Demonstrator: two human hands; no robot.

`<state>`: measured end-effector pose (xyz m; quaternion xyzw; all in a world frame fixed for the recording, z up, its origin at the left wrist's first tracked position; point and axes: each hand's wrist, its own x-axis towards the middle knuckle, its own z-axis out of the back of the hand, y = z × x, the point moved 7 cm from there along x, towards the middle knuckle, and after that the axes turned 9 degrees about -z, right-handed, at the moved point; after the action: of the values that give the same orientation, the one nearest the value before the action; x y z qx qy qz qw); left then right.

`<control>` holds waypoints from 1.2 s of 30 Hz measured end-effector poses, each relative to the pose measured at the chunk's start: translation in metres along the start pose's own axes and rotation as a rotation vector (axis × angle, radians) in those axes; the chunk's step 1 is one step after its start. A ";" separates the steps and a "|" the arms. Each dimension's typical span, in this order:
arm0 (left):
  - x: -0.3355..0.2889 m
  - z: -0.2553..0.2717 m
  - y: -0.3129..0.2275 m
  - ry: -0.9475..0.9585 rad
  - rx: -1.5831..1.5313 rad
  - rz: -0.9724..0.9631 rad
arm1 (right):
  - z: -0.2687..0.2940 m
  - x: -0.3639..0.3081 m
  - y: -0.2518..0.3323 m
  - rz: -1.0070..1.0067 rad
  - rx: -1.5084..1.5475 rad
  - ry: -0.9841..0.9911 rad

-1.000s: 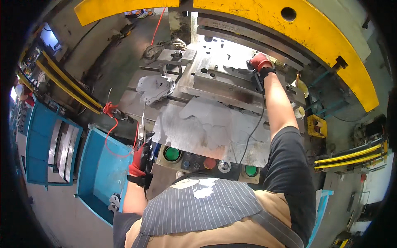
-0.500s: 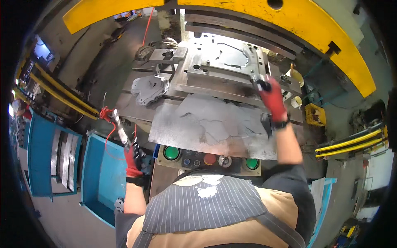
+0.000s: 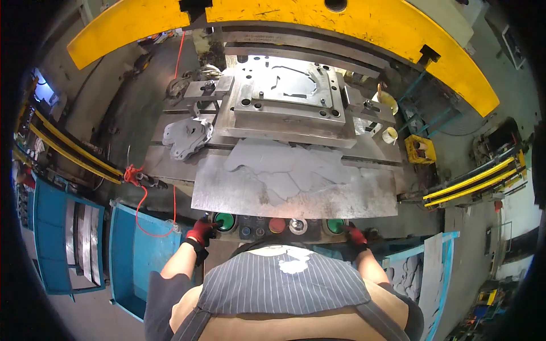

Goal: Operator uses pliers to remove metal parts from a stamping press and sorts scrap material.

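My left hand (image 3: 203, 232), in a red glove with dark fingers, reaches to the left green push button (image 3: 224, 221) on the control panel (image 3: 259, 225). Its fingers stretch out at the button's edge and hold nothing. My right hand (image 3: 356, 236), gloved alike, has its fingertips at the right green button (image 3: 335, 226); no object shows in it. Between them are a red button (image 3: 277, 225) and a round metal switch (image 3: 297, 226). Beyond the panel lies a metal plate (image 3: 358, 196) with thin grey cut sheets (image 3: 284, 162) on it. Farther back sits a steel die (image 3: 290, 116) with an irregular outline in its bright top.
A stack of grey shaped plates (image 3: 186, 138) lies left of the die. Overhead spans a yellow press beam (image 3: 375, 25). Blue bins (image 3: 133, 256) stand at left, and a dark tool (image 3: 152, 182) hangs by a red hose. A yellow crate (image 3: 420, 149) is at right.
My left hand has let go of the hosed tool and come to the left button. From the die's front right corner, my right hand has drawn back to the right button.
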<state>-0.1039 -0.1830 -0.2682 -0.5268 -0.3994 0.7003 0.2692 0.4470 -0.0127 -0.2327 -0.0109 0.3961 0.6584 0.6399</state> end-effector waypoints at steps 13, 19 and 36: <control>0.020 0.005 0.030 0.008 0.030 0.263 | -0.019 0.031 -0.011 0.293 -0.177 -0.174; 0.017 0.002 0.021 -0.056 -0.119 0.277 | -0.025 0.039 -0.029 -0.002 0.352 -0.098; -0.066 0.102 0.077 -0.858 -0.792 -0.407 | 0.100 -0.008 0.148 0.517 0.216 -0.711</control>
<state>-0.1785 -0.3046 -0.2856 -0.1713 -0.7942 0.5830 -0.0031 0.3713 0.0534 -0.0845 0.3819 0.2078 0.7145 0.5480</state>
